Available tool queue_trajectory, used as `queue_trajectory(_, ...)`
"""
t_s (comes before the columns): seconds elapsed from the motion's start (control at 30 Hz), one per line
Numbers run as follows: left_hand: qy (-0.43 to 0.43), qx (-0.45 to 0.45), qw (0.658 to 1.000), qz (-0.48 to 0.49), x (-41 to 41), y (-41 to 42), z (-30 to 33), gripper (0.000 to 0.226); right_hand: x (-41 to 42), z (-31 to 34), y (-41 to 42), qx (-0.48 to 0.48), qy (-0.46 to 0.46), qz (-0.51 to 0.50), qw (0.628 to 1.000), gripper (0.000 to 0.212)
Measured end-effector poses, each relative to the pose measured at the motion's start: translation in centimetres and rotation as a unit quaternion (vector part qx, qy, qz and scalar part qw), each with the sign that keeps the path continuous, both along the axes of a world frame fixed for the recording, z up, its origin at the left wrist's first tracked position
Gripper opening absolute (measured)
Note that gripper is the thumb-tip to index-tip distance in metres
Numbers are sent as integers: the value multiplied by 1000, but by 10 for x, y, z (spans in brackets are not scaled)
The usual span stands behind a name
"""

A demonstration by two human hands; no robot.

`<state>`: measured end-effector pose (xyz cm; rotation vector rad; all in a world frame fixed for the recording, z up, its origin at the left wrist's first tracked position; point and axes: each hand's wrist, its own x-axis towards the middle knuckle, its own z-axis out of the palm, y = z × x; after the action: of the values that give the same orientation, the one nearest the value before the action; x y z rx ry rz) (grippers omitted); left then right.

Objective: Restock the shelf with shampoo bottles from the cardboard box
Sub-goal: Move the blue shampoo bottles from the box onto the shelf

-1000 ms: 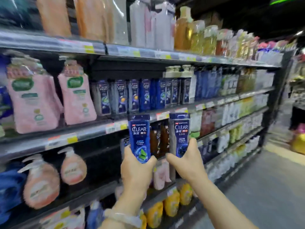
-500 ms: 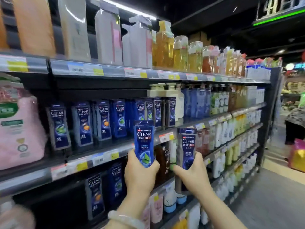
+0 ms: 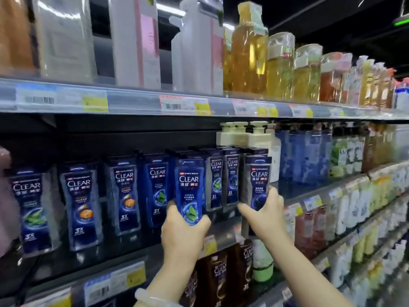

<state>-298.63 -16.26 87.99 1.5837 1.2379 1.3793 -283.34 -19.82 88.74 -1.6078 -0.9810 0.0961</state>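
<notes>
- Shampoo bottles: one blue bottle [image 3: 190,191] in the left hand [image 3: 183,234], another [image 3: 258,182] in the right hand [image 3: 264,214], each grip wrapped round its base, at the shelf [image 3: 221,233] front.
- Neither looks set down yet; the cardboard box is out of sight.

I see my left hand [image 3: 183,238] curled round the base of a blue bottle [image 3: 189,191] with green leaves on its label, held upright at about 6 o'clock from frame centre. At 4 o'clock my right hand [image 3: 264,214] grips a darker bottle [image 3: 257,181] low down, thumb stretched left. Both sit in front of the row [image 3: 124,196] of matching blue bottles on the middle shelf [image 3: 221,234] (whether either base touches it, I cannot tell). A pale bracelet [image 3: 152,299] circles my left wrist. At 12 o'clock amber bottles [image 3: 245,56] and white packs [image 3: 135,41] line the top shelf [image 3: 132,103]. Brown bottles [image 3: 219,275] stand at 6 o'clock below.
</notes>
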Motion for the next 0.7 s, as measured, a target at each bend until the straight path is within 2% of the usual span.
queue_trajectory(0.1, -2, -11, 999, 40, 9, 12, 0, 36, 21, 5, 28, 6, -16, 18, 1000, 43)
queue_trajectory(0.17, -4, -6, 998, 70, 14, 14, 1, 30, 31, 7, 48, 13, -13, 40, 999, 45)
queue_trajectory(0.27, -20, -4, 993, 112, 18, 15, 4, 35, 37, 10, 71, 11, 25, 88, 996, 72)
queue_trajectory(0.4, -27, -7, 986, 162, 22, 15, 4, 44, 43, -2, 94, 11, 60, 120, 991, 73)
queue_trajectory(0.5, -35, -1, 981, 192, 25, 14, 2, 46, 44, -9, 98, -41, 9, 97, 994, 78)
queue_trajectory(0.7, -26, 5, 978, 206, 28, 10, 6, 42, 46, -16, 97, -73, -24, 82, 994, 88)
